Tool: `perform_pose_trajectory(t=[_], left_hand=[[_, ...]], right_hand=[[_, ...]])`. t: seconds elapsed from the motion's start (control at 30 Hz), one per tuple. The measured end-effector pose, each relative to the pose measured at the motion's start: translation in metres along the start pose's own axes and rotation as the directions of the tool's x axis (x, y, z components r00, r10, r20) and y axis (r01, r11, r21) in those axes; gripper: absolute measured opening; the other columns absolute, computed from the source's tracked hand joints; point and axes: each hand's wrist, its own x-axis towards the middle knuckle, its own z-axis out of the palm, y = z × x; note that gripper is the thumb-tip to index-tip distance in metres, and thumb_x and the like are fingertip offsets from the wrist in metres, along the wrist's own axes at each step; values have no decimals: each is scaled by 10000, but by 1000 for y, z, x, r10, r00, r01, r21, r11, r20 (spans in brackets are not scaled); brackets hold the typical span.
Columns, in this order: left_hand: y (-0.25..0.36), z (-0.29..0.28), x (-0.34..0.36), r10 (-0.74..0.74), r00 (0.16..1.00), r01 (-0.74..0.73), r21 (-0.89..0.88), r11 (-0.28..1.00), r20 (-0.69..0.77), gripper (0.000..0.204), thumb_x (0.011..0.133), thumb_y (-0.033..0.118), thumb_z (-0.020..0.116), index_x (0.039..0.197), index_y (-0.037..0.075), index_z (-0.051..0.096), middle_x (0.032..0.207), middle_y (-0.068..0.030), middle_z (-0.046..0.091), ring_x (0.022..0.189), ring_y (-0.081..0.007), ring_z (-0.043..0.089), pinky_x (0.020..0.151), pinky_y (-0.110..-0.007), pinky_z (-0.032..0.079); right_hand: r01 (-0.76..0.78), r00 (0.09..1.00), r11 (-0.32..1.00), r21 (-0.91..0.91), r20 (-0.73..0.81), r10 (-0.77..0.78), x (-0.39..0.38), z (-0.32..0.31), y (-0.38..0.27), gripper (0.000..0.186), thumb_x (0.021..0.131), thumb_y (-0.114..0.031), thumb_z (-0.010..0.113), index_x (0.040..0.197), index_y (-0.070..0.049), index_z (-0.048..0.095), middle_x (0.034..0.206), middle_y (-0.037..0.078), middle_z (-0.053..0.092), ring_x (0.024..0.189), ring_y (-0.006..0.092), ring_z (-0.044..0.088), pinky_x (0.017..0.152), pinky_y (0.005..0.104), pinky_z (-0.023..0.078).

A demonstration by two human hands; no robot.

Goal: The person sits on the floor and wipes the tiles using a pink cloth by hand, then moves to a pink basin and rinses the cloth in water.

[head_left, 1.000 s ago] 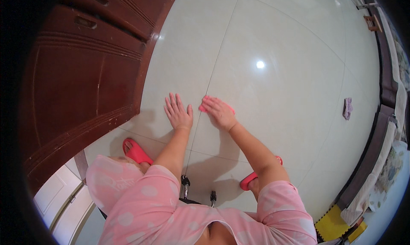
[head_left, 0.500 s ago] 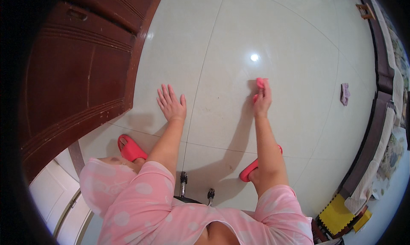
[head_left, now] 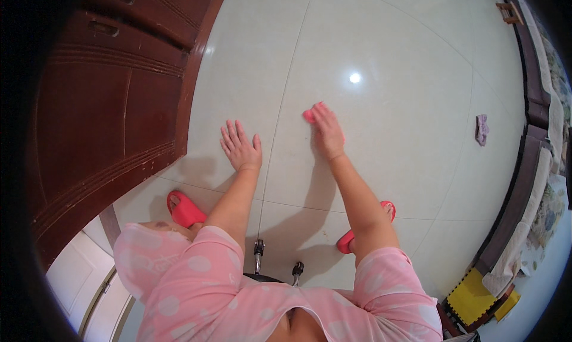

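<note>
My right hand [head_left: 328, 132] is over the pale tiled floor [head_left: 405, 133], fingers pointing away. Bunched under its palm and fingers is a bright pink cloth [head_left: 308, 116], mostly hidden; only its edges show at the fingertips and beside the palm. My left hand [head_left: 242, 149] is open, fingers spread, with nothing in it. Its shadow falls on the floor to the left, apart from the hand. A small dark speck [head_left: 306, 137] lies on the tile just left of my right hand.
A dark red wooden cabinet [head_left: 107, 121] stands along the left. Pink slippers [head_left: 186, 210] are on my feet. Chair casters [head_left: 258, 248] show near my body. A purple cloth item [head_left: 481, 130] lies at right, before a sofa [head_left: 518, 193]. Yellow foam mats [head_left: 471, 297] sit lower right.
My right hand has swept left with the pink cloth and turned palm down over it. The left hand has hardly moved.
</note>
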Motion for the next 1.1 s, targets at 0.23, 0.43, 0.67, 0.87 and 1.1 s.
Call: perform_pose_trajectory(t=[0.23, 0.43, 0.67, 0.87, 1.1], left_hand=[[2, 1, 1, 9, 1000, -9, 12, 1000, -13, 694, 856, 427, 485, 1420, 104, 242, 1501, -105, 162, 1374, -317, 157, 1100, -482, 154], [-4, 1, 2, 8, 999, -7, 13, 1000, -34, 687, 869, 407, 480, 1428, 105, 219, 1504, -100, 156, 1376, -318, 154, 1091, -489, 172], [-4, 3, 1, 6, 1000, -5, 46, 999, -24, 675, 880, 434, 458, 1423, 103, 230, 1510, -96, 130, 1385, -306, 121, 1105, -468, 143], [5, 9, -1, 22, 1000, -22, 19, 1000, 3, 676, 888, 433, 446, 1427, 98, 215, 1512, -103, 117, 1389, -310, 99, 1106, -473, 127], [-3, 10, 2, 25, 1000, -25, 26, 999, -14, 679, 898, 445, 426, 1434, 99, 195, 1517, -107, 93, 1394, -313, 71, 1104, -486, 112]], right_hand=[[102, 965, 984, 147, 225, -134, -68, 4, -65, 320, 772, -48, 586, 1092, -47, 592, 1198, 111, 566, 1155, 292, 503, 975, 405, 398], [-475, 869, 532, 701, 281, 407, -68, -21, -77, 277, 849, -59, 510, 1114, -64, 589, 1110, 56, 599, 968, 161, 560, 763, 289, 453], [-531, 544, 472, 704, -144, 826, -81, -101, 42, 301, 923, 10, 359, 1107, -50, 590, 1047, 37, 581, 895, 99, 541, 601, 204, 446], [-376, 823, 890, 259, -347, 449, -98, -68, 65, 329, 792, 82, 462, 1084, -18, 574, 1150, 132, 565, 1161, 271, 485, 1007, 365, 371], [-156, 971, 987, 28, -177, 159, -84, 4, -43, 358, 698, 52, 592, 1041, -49, 609, 1125, 116, 596, 1124, 307, 525, 943, 388, 434]])
